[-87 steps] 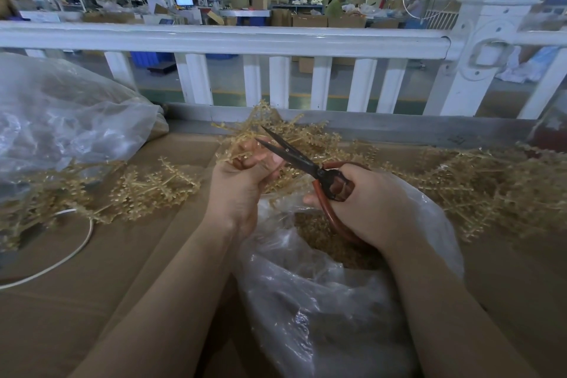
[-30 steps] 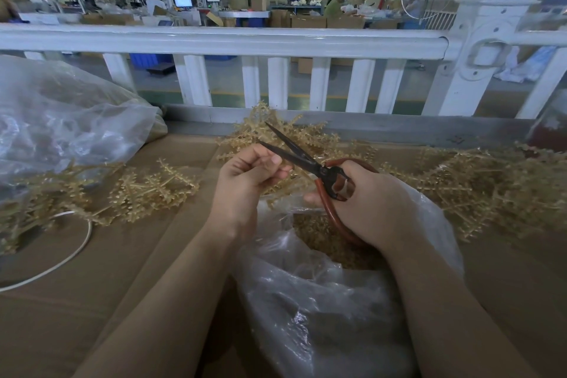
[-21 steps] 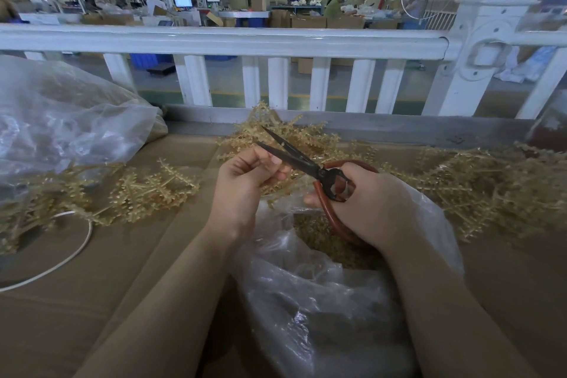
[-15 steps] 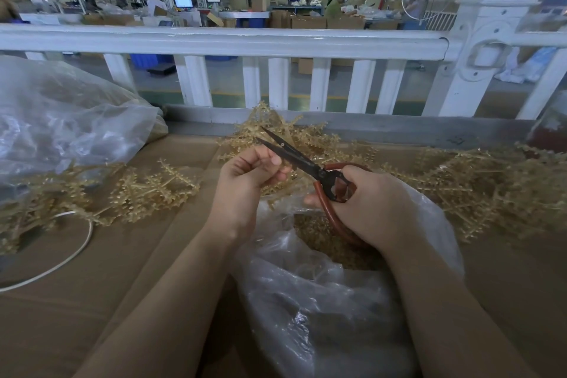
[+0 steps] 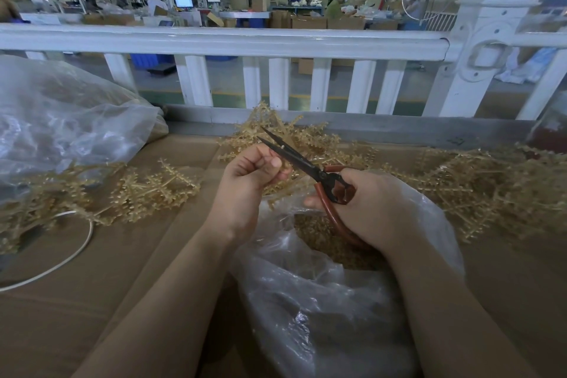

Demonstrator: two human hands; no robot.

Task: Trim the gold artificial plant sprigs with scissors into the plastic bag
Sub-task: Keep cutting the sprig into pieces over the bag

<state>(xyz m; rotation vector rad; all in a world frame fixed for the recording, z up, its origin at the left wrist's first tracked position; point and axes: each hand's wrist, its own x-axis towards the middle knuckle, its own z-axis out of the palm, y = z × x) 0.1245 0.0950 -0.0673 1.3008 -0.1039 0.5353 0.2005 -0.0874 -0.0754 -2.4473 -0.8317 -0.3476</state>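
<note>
Since the frame nearly three seconds back, I see the left hand [image 5: 250, 176] has curled into a tighter fist and the bushy part of the sprig that stood above it is gone; over the last second almost nothing shifts, only the blades working slightly. Now the left hand pinches what looks like a short remaining stem between thumb and fingers, though the piece itself is too hidden to make out. The right hand [image 5: 372, 209] grips the red loops of the scissors [image 5: 302, 159], whose dark blades stand narrowly parted with their tips pointing up and away, right beside the left fingertips.

Both hands sit directly above the open mouth of the plastic bag [image 5: 310, 313], which I judge is deliberate: anything cut drops straight onto the gold trimmings [image 5: 322, 236] already gathered inside. Uncut gold sprigs [image 5: 478, 190] lie heaped on the table [image 5: 101, 285] to the right, within reach of the scissor hand, with another tangle behind the hands against the white railing [image 5: 227, 41]. More sprigs [image 5: 147, 190] lie to the left near a second clear bag [image 5: 64, 120] and a white cable [image 5: 61, 264]. My guess is that this stem is nearly finished and a fresh sprig comes next.
</note>
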